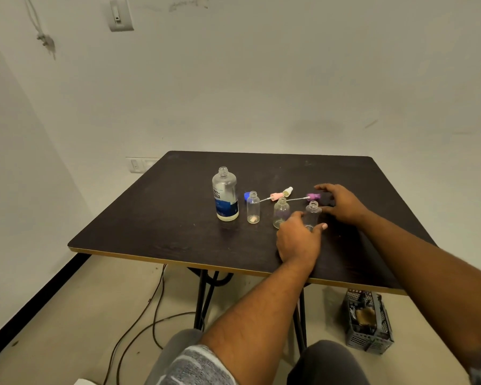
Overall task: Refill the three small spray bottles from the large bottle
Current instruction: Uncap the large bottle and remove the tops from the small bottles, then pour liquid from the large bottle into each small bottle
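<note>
Counter [150, 218]: a dark, matte, wood-grain top, square with rounded corners and a pale yellow edge band; it stands on thin black metal legs.
Cables [156, 301]: thin dark cords that curl on the beige floor, at 7 o'clock under the counter.
Large bottle [225, 194]: a clear plastic cylinder with round shoulders, an open threaded neck and a silver and blue label. It stands upright at 9 o'clock of the small bottles, with a little pale liquid at the bottom.
Blue cap [246, 195]: small and round, partly hidden, at 11 o'clock of the left small bottle.
Left small bottle [253, 207]: clear, cylindrical, with an open neck; upright, just beside the large bottle.
Pink spray head [275, 196]: lies on its side with a thin white tube.
White spray head [288, 191]: lies at 1 o'clock of the pink one, touching it.
Middle small bottle [281, 213]: clear, upright, uncapped.
Left grip [297, 240]: the thumb and fingers are curled round the base of the right small bottle [313, 211], which is clear, open and upright.
Purple spray head [313, 196]: lies on its side at 12 o'clock of that bottle.
Right grip [342, 202]: the fingers are apart and loosely arched, just beside the purple spray head.
Crate [368, 320]: grey plastic lattice, on the floor at 5 o'clock.
</note>
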